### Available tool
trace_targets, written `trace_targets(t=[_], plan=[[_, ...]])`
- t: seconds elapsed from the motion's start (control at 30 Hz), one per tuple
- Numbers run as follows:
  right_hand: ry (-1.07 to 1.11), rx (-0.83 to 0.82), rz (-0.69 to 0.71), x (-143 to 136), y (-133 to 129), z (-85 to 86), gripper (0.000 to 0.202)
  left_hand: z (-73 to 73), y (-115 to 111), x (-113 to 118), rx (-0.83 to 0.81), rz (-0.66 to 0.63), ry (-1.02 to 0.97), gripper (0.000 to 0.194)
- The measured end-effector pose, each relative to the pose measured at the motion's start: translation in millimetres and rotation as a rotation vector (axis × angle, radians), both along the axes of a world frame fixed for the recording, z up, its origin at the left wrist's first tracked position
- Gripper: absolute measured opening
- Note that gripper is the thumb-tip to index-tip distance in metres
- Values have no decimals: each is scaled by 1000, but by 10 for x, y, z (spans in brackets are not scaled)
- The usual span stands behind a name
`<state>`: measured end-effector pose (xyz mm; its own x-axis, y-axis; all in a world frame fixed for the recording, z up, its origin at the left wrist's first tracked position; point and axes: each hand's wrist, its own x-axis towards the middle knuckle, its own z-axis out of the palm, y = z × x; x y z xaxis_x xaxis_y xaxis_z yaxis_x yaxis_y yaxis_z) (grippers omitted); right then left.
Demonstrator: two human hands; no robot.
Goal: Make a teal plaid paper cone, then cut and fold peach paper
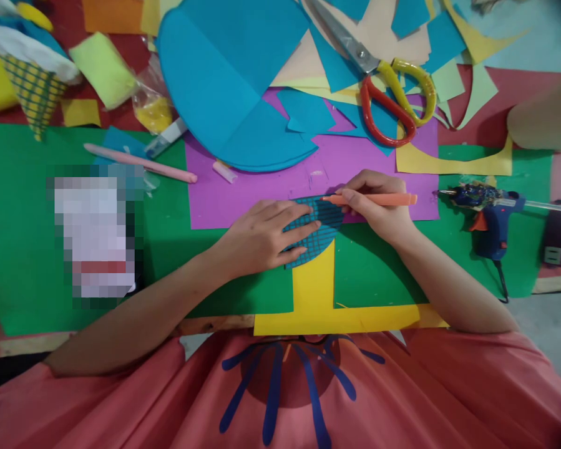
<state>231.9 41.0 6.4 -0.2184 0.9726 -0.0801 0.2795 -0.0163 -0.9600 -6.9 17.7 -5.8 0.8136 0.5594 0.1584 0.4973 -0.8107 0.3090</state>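
Right now I have the left hand (261, 240) spread nearly flat, palm down, its fingers a little apart on the blue piece (331, 219); it presses rather than grips. The right hand (378, 206) is closed in a writing hold on the orange pen (387, 199), thumb and fingers near the tip, the barrel lying back across the hand. The tip is at the piece's upper edge, just beyond the left fingertips; whether it touches I can't quite tell.

The blue piece lies across the lower edge of the purple sheet (233, 206) and onto the green mat (177, 231), with the yellow strip (312, 287) meeting its curved lower side. Dark lines cross into a grid near the fingers; farther right they seem to run mainly one way.

To rule these well, I'd press evenly through the left fingers, close to the stroke but out of its path, so the piece can't skid. I'd want light, level pressure from the pen, matching the spacing of the neighbouring line, and care where the edge of the purple sheet underneath could bump the tip. Fresh ink might smear under those fingers.

The glue gun (494, 231) sits right of the right hand, the scissors (362, 56) beyond it.
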Motion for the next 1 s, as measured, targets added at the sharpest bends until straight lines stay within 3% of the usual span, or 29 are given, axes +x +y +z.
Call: trace_targets(t=[0.2,0.4,0.6,1.0], plan=[[-8,28,16,0,-1,-25,21,16,8,7,51,-28,-8,36],[-19,28,25,-16,4,-15,22,32,11,11,-87,2,43,38],[-24,50,41,-21,10,-9,20,22,10,8,68,-33,6,37],[-56,25,92,-13,24,-6,23,30,25,10,70,-38,-6,34]])
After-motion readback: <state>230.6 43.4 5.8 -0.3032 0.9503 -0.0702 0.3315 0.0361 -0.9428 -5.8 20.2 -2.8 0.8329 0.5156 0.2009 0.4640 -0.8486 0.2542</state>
